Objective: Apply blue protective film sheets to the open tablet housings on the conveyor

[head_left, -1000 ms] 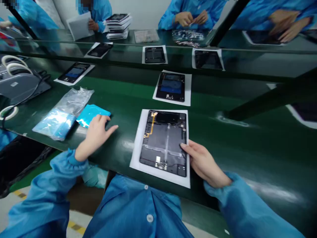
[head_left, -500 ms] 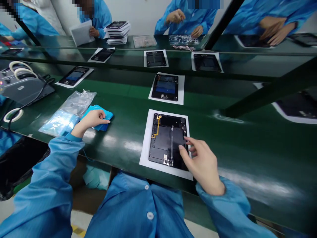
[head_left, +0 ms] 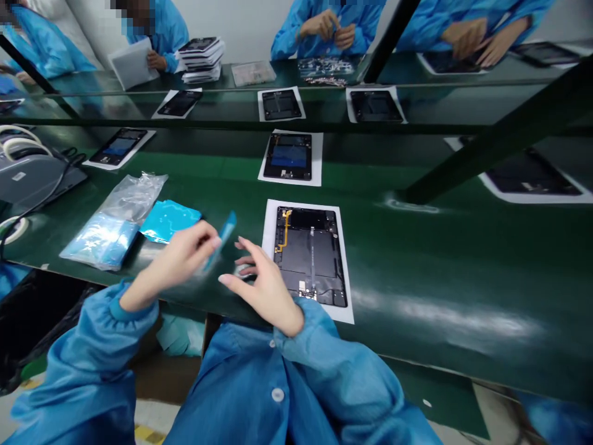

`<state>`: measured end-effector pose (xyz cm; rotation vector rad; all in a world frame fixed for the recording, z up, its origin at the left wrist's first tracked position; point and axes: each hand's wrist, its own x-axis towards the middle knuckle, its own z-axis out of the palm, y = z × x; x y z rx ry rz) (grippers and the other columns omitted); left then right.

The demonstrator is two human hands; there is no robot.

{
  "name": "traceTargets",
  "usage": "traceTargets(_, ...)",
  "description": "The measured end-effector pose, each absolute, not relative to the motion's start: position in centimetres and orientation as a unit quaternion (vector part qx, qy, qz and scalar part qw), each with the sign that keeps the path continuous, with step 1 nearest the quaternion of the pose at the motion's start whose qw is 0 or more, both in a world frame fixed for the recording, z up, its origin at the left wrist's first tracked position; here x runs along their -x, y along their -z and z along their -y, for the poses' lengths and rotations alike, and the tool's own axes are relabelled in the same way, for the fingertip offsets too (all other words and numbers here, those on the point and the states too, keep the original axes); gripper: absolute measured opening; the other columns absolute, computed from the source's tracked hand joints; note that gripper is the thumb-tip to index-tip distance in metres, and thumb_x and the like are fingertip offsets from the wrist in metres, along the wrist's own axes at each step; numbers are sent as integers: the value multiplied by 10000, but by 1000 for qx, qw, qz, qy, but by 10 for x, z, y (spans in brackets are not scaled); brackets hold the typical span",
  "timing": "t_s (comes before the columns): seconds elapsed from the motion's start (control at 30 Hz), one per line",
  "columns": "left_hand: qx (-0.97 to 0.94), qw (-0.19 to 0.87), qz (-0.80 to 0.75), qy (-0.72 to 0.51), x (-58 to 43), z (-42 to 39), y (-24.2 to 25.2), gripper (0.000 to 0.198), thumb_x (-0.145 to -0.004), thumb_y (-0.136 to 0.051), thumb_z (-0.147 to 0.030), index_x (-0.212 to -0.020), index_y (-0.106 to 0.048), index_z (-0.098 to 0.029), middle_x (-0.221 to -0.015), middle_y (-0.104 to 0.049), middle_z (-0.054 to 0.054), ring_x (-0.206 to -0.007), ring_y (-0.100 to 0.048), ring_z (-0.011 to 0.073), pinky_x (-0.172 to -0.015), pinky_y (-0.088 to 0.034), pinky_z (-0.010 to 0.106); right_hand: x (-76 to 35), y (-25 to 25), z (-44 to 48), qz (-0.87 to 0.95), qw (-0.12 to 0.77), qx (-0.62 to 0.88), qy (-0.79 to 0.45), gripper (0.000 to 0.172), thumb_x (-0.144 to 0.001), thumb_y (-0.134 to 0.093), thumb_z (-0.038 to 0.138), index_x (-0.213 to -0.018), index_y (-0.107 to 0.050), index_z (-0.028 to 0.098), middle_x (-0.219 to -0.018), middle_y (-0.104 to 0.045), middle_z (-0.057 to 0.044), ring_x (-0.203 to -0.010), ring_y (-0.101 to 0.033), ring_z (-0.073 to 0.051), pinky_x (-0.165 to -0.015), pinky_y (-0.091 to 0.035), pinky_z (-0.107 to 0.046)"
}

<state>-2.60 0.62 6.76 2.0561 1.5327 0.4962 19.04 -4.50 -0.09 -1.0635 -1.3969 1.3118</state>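
My left hand (head_left: 183, 256) pinches a thin blue film piece (head_left: 221, 240) and holds it above the green belt, just left of an opened tablet (head_left: 309, 254). The tablet lies back-up on a white sheet (head_left: 344, 266), its dark insides and an orange flex cable showing. My right hand (head_left: 259, 281) hovers close to the blue film, fingers spread and empty, in front of the tablet's left edge. A stack of blue films (head_left: 169, 219) rests on the belt to the left.
A clear plastic bag (head_left: 115, 219) lies beside the blue stack. A grey machine (head_left: 32, 176) with cables sits far left. More tablets on white sheets (head_left: 291, 157) ride the green belt (head_left: 440, 266). Other people in blue coats work across it. A dark diagonal bar (head_left: 491, 139) crosses at right.
My left hand lifted one blue film off the stack and carried it right. My right hand left the tablet's right edge and swung left toward the film.
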Motion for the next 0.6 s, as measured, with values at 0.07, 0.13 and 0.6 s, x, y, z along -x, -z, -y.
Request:
traceTargets(0.07,-778,350,-495,-163,6,12,-66,310,-1024,-499,-511,-919,-588,-233,-831,-630,-5,-745,-575,173,-696,-463,308,-182,2,43,538,452,405,-585,637,-743,-921,444,-1336,-708,351,-1302,-734,-45,-1047,-724,-270,-893,-651,-430)
traceTargets(0.13,-779,414,-447,-147,-5,19,-61,326,-1051,-474,-506,-892,-552,-232,-818,-616,-7,-739,-567,172,-700,-470,316,-184,5,45,515,445,382,-625,491,-752,-918,397,-1216,-765,342,-1174,-771,-11,-1049,-737,-264,-932,-647,-425)
traceTargets(0.6,-830,407,-369,-98,-16,10,-48,334,-1005,-482,-449,-747,-435,-241,-681,-494,-18,-623,-461,171,-614,-358,343,-220,33,61,484,434,452,-610,215,-718,-917,524,-768,-857,323,-669,-747,10,-575,-672,-236,-638,-620,-423)
